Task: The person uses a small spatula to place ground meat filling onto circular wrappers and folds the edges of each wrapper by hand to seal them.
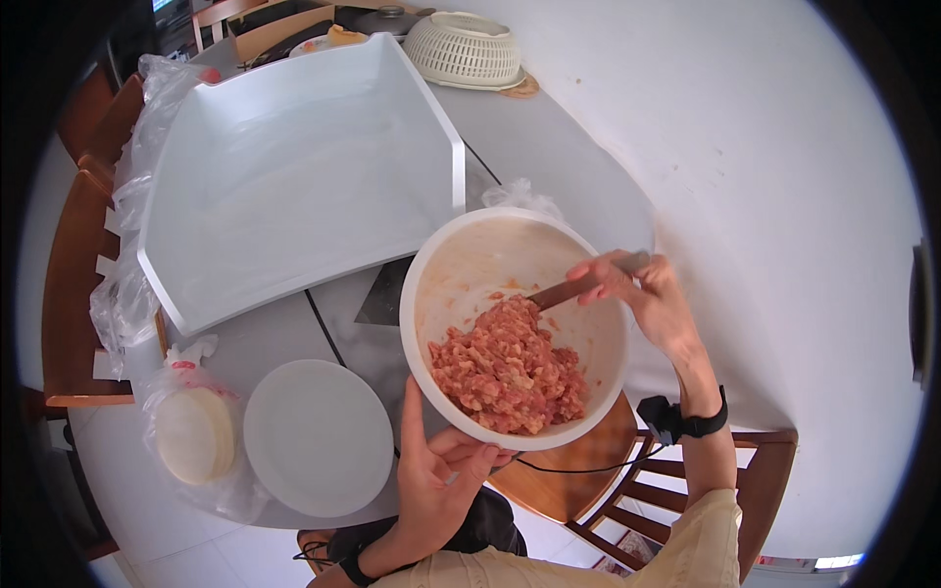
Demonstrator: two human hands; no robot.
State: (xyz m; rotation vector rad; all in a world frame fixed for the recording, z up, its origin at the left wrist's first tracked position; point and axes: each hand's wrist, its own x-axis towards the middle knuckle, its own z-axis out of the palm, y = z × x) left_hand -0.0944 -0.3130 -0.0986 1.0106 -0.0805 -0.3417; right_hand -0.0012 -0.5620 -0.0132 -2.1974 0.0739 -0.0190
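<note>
A white bowl [470, 257] tilts towards me, with a heap of minced raw meat [507, 371] in its lower part. My left hand [441, 470] holds the bowl by its near rim, the thumb and fingers at the edge. In my right hand [625, 287] is the handle of a brown utensil [562, 292], perhaps wooden. Its lower end is buried in the meat, so its shape there is hidden. Smears of meat cling to the bowl's inner wall.
A large pale tray [294, 191] fills the table's far left. Nearer me are a white plate [318, 437] and a plastic bag of round pale wrappers [195, 435]. A cream colander [464, 50] stands at the back by the white wall [735, 147]. A wooden chair [662, 489] is at right.
</note>
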